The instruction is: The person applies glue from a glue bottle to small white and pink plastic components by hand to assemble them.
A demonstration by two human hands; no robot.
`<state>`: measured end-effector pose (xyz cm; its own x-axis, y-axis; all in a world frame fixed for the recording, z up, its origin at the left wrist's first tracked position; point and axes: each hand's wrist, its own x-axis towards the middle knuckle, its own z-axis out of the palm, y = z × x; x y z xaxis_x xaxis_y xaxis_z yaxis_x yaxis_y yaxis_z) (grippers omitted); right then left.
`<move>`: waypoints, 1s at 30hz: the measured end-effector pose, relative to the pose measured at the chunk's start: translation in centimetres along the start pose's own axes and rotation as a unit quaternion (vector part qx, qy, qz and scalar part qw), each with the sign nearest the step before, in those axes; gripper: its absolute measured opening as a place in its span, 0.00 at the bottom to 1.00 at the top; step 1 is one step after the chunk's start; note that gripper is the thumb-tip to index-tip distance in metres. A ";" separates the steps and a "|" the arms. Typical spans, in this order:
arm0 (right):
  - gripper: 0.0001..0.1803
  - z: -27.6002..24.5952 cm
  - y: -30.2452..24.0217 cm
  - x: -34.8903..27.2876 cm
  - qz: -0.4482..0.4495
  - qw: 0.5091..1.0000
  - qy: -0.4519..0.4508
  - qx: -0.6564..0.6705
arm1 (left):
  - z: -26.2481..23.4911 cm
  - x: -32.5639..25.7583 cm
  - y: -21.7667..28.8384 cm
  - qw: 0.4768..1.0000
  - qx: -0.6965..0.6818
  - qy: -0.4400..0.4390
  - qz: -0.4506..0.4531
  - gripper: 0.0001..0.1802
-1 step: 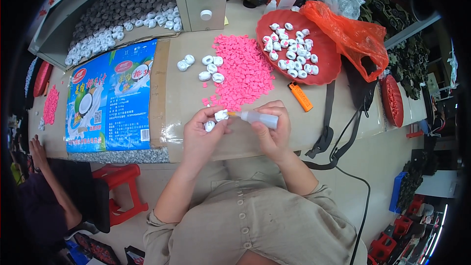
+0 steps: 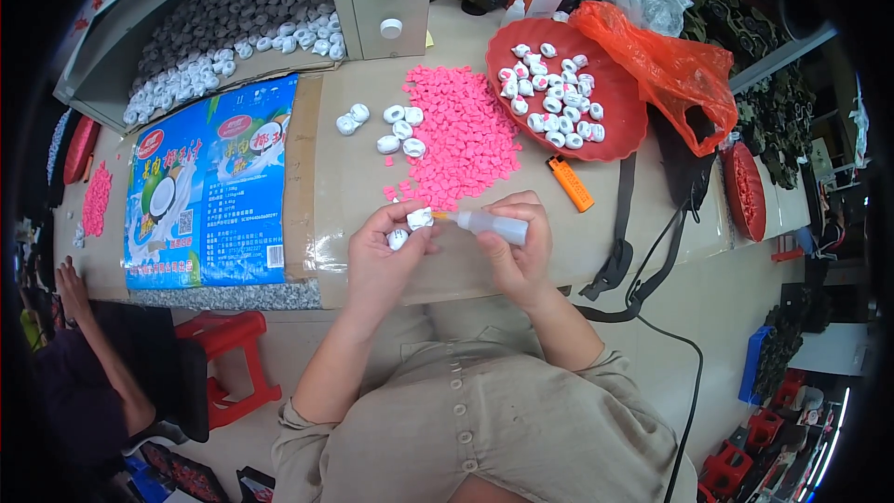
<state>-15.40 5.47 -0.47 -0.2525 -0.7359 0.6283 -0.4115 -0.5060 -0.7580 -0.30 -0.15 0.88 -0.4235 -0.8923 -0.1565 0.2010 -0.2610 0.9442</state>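
Note:
My left hand (image 2: 386,247) is closed round small white pieces. One white piece (image 2: 420,219) is pinched between thumb and forefinger, and a second white piece (image 2: 399,239) shows lower down among the fingers. Wrapped in my right hand (image 2: 517,247) is a clear squeeze bottle (image 2: 492,225) with a thin orange-yellow nozzle. Its tip points left and meets, or nearly meets, the pinched piece. Just beyond my hands spreads a heap of small pink pieces (image 2: 461,135). Several loose white pieces (image 2: 388,144) lie at the heap's left edge.
A red scalloped dish (image 2: 626,121) holds several white pieces, some with pink spots. Near it lie an orange lighter (image 2: 570,184) and a red plastic bag (image 2: 666,65). Blue printed cardboard (image 2: 209,186) covers the left side, below a bin of white pieces (image 2: 233,23). Another person's hand (image 2: 71,289) rests far left.

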 end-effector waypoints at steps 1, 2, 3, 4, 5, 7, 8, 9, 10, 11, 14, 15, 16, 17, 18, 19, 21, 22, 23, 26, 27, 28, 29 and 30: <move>0.15 0.0 0.0 0.0 0.000 1.000 0.000 0.000 | 0.0 0.0 0.0 1.000 0.000 0.000 0.000 0.14; 0.15 0.1 0.0 0.0 -0.010 1.000 0.003 -0.005 | 0.0 0.0 0.1 1.000 0.005 0.001 -0.001 0.14; 0.15 0.1 0.0 0.1 -0.020 1.000 0.007 -0.010 | 0.0 0.0 0.1 1.000 0.010 0.002 -0.003 0.14; 0.15 0.1 0.0 0.1 -0.020 1.000 0.007 -0.010 | 0.0 0.0 0.1 1.000 0.010 0.002 -0.003 0.14; 0.15 0.0 -0.1 0.1 -0.016 1.000 0.007 -0.011 | -0.1 0.0 0.1 1.000 0.010 0.003 -0.002 0.14; 0.15 0.0 -0.1 0.1 -0.012 1.000 0.007 -0.012 | -0.1 0.0 0.2 1.000 0.010 0.004 -0.001 0.14; 0.15 0.0 -0.1 0.2 -0.012 1.000 0.009 -0.010 | 0.0 0.0 0.1 1.000 0.009 0.006 0.002 0.14; 0.15 0.0 -0.1 0.2 -0.012 1.000 0.010 -0.009 | 0.0 0.0 0.1 1.000 0.009 0.007 0.005 0.14; 0.15 0.0 -0.1 0.1 -0.012 1.000 0.011 -0.009 | 0.0 0.0 0.1 1.000 0.009 0.007 0.005 0.14; 0.15 0.0 -0.2 0.1 -0.005 1.000 0.008 -0.008 | 0.0 0.0 0.0 1.000 0.002 0.010 0.007 0.14; 0.15 -0.2 -0.3 0.2 0.008 1.000 0.001 -0.001 | 0.1 0.0 0.0 1.000 -0.006 0.014 0.013 0.14; 0.15 -0.2 -0.3 0.2 0.013 1.000 -0.002 0.004 | 0.2 0.0 0.0 1.000 -0.007 0.015 0.017 0.14; 0.15 -0.2 -0.2 0.2 0.013 1.000 -0.002 0.004 | 0.2 0.0 -0.1 1.000 -0.007 0.015 0.017 0.14; 0.14 -0.3 -0.2 0.2 0.018 1.000 -0.003 0.008 | 0.2 0.0 -0.1 1.000 -0.008 0.017 0.017 0.14; 0.14 -0.3 -0.2 0.2 0.024 1.000 -0.005 0.012 | 0.2 0.0 -0.2 1.000 -0.010 0.019 0.018 0.14; 0.14 -0.2 -0.2 0.2 0.024 1.000 -0.005 0.013 | 0.2 0.0 -0.2 1.000 -0.010 0.020 0.018 0.14; 0.14 -0.2 -0.3 0.1 0.050 0.998 0.003 0.044 | 0.2 0.0 -0.2 1.000 -0.010 0.019 0.019 0.14; 0.14 -0.2 -0.2 0.1 0.050 0.998 0.003 0.044 | 0.2 0.0 -0.2 1.000 -0.010 0.019 0.019 0.14; 0.14 -0.2 -0.2 0.1 0.047 0.998 0.004 0.044 | 0.2 0.0 -0.1 1.000 -0.011 0.020 0.017 0.14; 0.14 -0.1 -0.3 0.1 0.045 0.998 0.001 0.049 | 0.2 -0.1 -0.1 1.000 -0.007 0.018 0.018 0.14; 0.14 -0.1 -0.4 0.2 0.046 0.998 -0.003 0.052 | 0.2 -0.1 -0.1 1.000 -0.003 0.014 0.022 0.14; 0.14 -0.1 -0.3 0.2 0.046 0.998 -0.003 0.052 | 0.1 -0.1 -0.1 1.000 -0.003 0.014 0.022 0.14; 0.14 -0.1 -0.2 0.1 0.044 0.998 0.001 0.053 | 0.1 -0.1 -0.1 1.000 -0.003 0.014 0.022 0.14; 0.14 -0.1 -0.1 0.1 0.041 0.998 0.006 0.053 | 0.1 0.0 -0.1 1.000 -0.003 0.013 0.022 0.14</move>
<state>-15.42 5.49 -0.29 -0.2915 -0.7721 0.5647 -0.2942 -0.4894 -0.8209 -0.44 -0.04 0.83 -0.3909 -0.9122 -0.1228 0.2236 -0.2236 0.9487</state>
